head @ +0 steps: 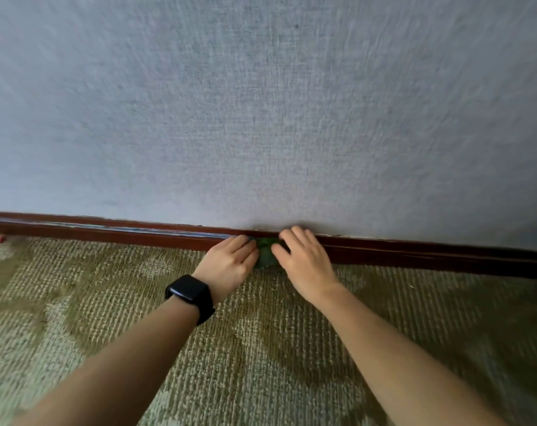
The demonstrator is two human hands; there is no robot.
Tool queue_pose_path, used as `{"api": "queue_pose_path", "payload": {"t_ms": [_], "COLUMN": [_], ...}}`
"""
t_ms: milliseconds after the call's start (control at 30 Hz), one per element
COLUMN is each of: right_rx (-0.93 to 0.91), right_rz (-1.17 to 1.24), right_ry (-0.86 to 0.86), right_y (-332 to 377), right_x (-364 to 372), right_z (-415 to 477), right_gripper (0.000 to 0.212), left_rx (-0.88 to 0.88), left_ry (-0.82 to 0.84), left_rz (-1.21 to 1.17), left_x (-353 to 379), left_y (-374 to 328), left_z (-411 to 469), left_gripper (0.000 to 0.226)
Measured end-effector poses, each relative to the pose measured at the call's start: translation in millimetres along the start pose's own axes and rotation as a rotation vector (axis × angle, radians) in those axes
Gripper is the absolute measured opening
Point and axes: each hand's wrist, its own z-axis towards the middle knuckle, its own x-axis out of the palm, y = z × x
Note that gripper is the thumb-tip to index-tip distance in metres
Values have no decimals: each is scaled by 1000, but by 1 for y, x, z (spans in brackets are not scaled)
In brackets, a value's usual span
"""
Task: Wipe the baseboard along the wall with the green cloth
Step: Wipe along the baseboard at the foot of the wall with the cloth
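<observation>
Both hands, the left hand [232, 259] and right hand [302, 256], press the green cloth [265, 252] between them onto the baseboard [123, 233], which runs long from left to right.

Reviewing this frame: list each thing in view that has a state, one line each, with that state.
green cloth: bunched, pressed against the baseboard between both hands
left hand: on the cloth, fingers curled over it
right hand: on the cloth, fingertips at the baseboard's top edge
baseboard: dark wood, pale streak along the stretch left of the hands
watch: on the left wrist, screen dark
carpet: bare near the hands
</observation>
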Motion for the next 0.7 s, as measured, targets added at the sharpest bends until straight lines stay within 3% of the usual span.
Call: {"api": "queue_pose_path", "payload": {"t_ms": [367,700], "right_rx": [64,-54], "right_rz": [-143,-93], "right_ry": [-14,-31], "right_y": [-73,-19], "right_x": [-32,-9], "right_z": [-62,-15], "right_gripper": [29,28], "left_rx": [22,69], "left_ry": [-147,-36], "left_rz": [-97,65], "left_x": [18,3], "left_y": [-70,-15], "left_z": [63,6], "left_gripper": [29,16]}}
